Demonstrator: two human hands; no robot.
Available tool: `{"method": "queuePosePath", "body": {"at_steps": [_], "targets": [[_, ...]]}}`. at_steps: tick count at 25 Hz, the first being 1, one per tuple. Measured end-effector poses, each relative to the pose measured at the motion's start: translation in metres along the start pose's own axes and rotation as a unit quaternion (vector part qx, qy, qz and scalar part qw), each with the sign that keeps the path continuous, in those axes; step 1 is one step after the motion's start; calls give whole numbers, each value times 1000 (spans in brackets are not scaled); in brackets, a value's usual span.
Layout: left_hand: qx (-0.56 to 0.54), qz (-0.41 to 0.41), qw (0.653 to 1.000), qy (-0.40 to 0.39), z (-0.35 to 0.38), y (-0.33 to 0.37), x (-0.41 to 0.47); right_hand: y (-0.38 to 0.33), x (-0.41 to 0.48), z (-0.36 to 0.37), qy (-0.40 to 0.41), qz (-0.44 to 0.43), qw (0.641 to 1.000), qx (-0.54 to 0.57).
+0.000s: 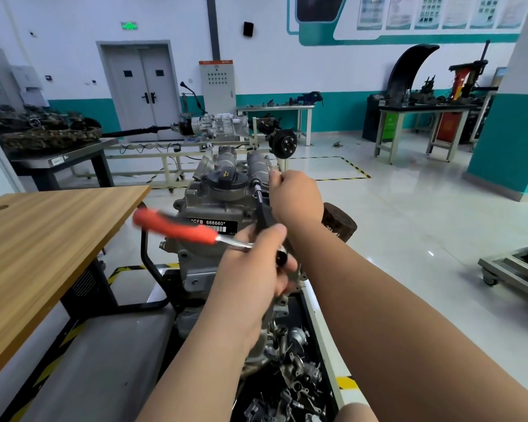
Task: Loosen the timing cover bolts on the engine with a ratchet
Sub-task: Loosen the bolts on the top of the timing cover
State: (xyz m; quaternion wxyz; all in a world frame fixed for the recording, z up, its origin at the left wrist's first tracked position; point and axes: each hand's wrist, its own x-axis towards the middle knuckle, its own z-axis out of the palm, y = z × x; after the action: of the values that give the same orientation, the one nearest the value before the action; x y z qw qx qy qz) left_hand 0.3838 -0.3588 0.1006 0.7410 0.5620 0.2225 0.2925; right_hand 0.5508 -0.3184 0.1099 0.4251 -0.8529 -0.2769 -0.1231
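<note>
Ratchet set on engine, handle blurred.
Grip: left hand wrapped round ratchet head; right hand curled on extension bar.

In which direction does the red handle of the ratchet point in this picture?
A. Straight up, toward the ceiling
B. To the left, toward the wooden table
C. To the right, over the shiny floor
B: the red ratchet handle sticks out leftward from the left hand, toward the wooden table.
</note>
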Motion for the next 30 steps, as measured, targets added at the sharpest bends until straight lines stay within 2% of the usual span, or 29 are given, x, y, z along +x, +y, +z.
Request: {"method": "queuePosePath", "body": {"at_steps": [1,3,4,5,6,8,10,12,13,15,16,18,20,22,24,26,28,30], "targets": [[-159,-44,986,-28,1,0,-2,0,1,1,3,2,1000,-2],[-370,-92,921,-82,2,3,-4,2,1,2,15,1,1000,-5],[-413,-99,900,-96,2,5,-4,2,1,2,18,-2,1000,-7],[-408,-99,903,-98,2,5,-3,2,1,3,19,-4,1000,-10],[-348,-86,930,-84,3,4,-2,2,1,3,18,-4,1000,-12],[-142,-38,988,-35,2,3,-1,1,1,2,14,-1,1000,-12],[61,10,998,-8,-4,4,0,0,1,2,15,0,1000,-14],[251,48,967,-16,-6,7,-3,1,1,2,16,-1,1000,-10],[340,71,938,-17,-5,8,-3,1,0,0,12,1,1000,-5],[451,127,883,13,0,8,1,-2,-1,-5,-16,-2,1000,-3],[476,141,867,33,3,9,5,-3,-2,-10,-42,-10,999,-9],[472,140,870,27,6,9,9,-5,-9,-28,-78,-28,996,13],[408,135,903,-2,2,9,10,-4,-26,-53,-82,-44,992,90],[300,132,944,-37,-2,9,11,3,-57,-80,-81,-78,984,136],[230,132,960,-87,-5,9,12,6,-94,-101,-111,-113,977,142],[275,138,941,-142,-9,8,13,2,-116,-111,-148,-156,972,92],[314,154,923,-160,-15,5,12,-9,-124,-110,-160,-189,969,1],[295,196,918,-179,-19,3,9,-21,-125,-102,-146,-191,968,-78]]}}
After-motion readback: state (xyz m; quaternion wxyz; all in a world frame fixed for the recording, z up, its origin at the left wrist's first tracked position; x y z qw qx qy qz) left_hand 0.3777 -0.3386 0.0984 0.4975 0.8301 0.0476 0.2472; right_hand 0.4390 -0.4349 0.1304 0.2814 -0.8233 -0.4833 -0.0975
